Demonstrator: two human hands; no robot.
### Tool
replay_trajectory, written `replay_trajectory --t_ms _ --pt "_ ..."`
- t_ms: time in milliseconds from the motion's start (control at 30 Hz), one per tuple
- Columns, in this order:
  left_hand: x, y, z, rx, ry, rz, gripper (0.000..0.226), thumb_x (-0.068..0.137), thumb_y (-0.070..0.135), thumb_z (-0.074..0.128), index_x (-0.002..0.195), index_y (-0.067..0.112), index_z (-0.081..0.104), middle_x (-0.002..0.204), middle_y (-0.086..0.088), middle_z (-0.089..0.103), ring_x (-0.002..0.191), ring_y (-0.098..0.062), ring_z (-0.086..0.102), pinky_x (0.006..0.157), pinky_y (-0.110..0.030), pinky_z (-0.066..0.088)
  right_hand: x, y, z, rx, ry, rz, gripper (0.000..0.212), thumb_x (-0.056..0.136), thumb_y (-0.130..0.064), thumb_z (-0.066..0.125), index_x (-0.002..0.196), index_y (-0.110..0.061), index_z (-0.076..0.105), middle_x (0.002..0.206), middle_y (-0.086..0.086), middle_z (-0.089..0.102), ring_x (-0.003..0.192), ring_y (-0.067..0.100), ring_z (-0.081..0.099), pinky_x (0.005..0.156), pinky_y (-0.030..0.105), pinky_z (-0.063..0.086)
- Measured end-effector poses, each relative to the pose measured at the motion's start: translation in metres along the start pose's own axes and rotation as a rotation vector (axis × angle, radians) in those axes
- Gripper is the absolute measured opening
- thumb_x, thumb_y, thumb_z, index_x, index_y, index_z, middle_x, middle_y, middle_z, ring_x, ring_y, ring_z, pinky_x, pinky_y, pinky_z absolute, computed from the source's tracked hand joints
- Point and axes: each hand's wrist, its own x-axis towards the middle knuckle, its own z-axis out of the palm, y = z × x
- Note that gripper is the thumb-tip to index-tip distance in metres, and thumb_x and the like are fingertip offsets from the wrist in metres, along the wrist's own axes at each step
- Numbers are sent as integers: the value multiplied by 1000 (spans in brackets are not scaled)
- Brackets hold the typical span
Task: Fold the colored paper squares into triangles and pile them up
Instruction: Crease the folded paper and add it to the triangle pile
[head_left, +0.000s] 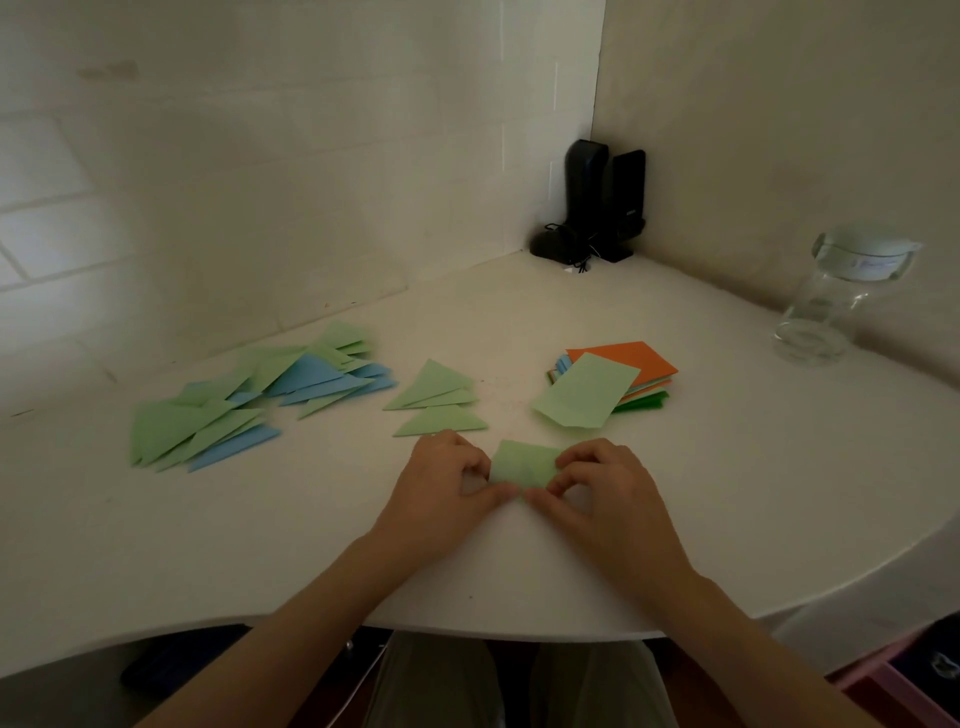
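Nearby, three loose green triangles (436, 397)

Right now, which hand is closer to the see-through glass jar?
Right. The right hand pinches the green paper square, nearer the clear glass jar by the table's far right edge. The left hand holds the paper's other side, farther away.

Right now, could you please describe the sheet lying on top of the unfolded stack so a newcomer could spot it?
On the white table, right of the hands, sits the mixed-colour stack. The pale green sheet lies askew on top, overhanging toward the hands, unfolded unlike the triangles.
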Motion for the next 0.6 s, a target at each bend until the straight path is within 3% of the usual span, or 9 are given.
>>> replay_trajectory --t_ms 200,333,500,600 --pt "0 4 4 72 16 -87 28 71 51 74 70 28 58 90 5 49 96 -11 41 71 -16 27 0 -2 3 -66 49 33 31 70 -55 67 62 -27 57 89 -8 51 86 10 46 75 26 42" --pt "1 -1 1 25 12 -90 29 69 44 78 73 29 53 85 8 50 85 -9 45 66 -11 31 4 2 1 21 -38 60 28 71 -45 74 81 -29 53 98 -7 47 91 11 45 81 27 41" --pt "-1 -1 -7 -55 -13 -68 22 73 26 78 84 27 59 85 7 54 73 -1 46 63 -8 35 8 10 -14 174 -205 100 32 75 -26 76 101 -29 57 111 -5 43 95 7 48 76 1 34" --pt "-7 6 -1 -34 -15 59 20 82 10 67 93 27 66 87 7 52 79 -2 47 69 -10 34 8 10 -15 145 -225 73 34 77 -27 73 105 -34 56 109 -10 44 94 6 47 75 1 33"
